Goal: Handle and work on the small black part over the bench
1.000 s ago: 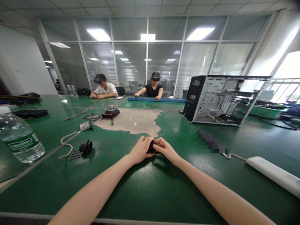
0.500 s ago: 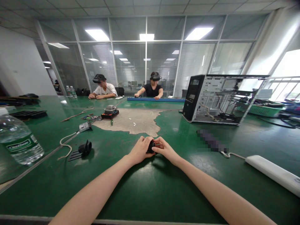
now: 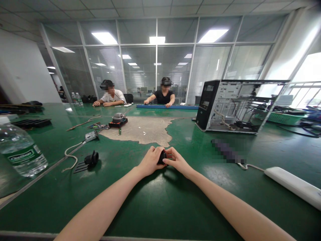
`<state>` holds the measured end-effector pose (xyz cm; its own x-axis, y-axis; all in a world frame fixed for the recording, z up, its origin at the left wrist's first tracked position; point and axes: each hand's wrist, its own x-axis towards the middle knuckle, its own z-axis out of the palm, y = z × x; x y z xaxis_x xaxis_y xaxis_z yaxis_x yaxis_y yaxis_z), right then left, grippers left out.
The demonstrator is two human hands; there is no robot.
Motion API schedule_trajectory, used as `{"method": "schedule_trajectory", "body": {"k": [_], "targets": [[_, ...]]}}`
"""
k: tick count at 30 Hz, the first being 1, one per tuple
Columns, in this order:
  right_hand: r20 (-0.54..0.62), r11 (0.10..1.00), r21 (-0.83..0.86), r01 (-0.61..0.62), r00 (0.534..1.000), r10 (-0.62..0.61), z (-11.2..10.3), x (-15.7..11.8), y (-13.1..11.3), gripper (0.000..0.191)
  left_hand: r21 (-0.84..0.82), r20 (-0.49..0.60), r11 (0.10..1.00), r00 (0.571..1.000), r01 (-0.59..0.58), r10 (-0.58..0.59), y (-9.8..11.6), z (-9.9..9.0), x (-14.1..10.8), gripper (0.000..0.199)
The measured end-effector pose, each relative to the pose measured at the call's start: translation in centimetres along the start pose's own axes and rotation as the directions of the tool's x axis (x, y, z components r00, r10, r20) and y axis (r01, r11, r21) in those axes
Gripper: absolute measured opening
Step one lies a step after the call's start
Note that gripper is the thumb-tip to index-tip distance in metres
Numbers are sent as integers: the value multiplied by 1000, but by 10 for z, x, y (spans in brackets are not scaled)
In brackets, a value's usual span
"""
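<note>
Small black part (image 3: 161,158) held over the tabletop (image 3: 160,207) between left hand (image 3: 151,160) and right hand (image 3: 179,162), left fingers wrapped round it, right fingers pinching its side; advisable: left grip firm, right light, wrists steady.

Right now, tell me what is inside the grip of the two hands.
A small black object shows between the left hand and the right hand. They cover much of it, so its full shape and underside are hidden.
</note>
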<state>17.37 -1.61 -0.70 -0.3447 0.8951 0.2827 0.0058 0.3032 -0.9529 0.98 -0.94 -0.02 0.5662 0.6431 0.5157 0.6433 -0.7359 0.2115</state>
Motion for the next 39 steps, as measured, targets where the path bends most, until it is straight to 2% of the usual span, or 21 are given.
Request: {"method": "schedule_trajectory", "body": {"k": [3,8,15,19,23,26,31,35,39], "targets": [[-22,999,14,-31,999,31,1,1,2,22,-2,-5,1000,1000,6,-6,1,0,0,50],[-47,997,-8,-77,996,77,-1,5,8,28,6,-13,1000,1000,7,-7,2,0,1,49],[25,999,34,-22,999,21,-2,1,-3,30,-8,-10,1000,1000,7,-7,0,0,0,51],[-3,995,76,-64,998,65,1,0,-7,25,-7,-11,1000,1000,13,-13,0,1,-1,49],[-36,994,55,-94,995,96,1,2,-1,30,36,-28,998,998,50,-49,1,3,-1,52],[-21,993,38,-109,994,110,-1,3,1,32,47,-39,998,998,46,-44,1,3,-1,56],[33,994,76,-77,997,75,-2,1,-5,35,9,-19,1000,1000,19,-18,0,3,-1,53],[20,989,115,-88,996,87,0,0,-9,27,-19,6,1000,1000,19,-19,-1,2,-1,54],[-4,990,89,-109,994,109,0,1,-4,30,-24,16,1000,1000,18,-17,-1,2,-1,53]]}}
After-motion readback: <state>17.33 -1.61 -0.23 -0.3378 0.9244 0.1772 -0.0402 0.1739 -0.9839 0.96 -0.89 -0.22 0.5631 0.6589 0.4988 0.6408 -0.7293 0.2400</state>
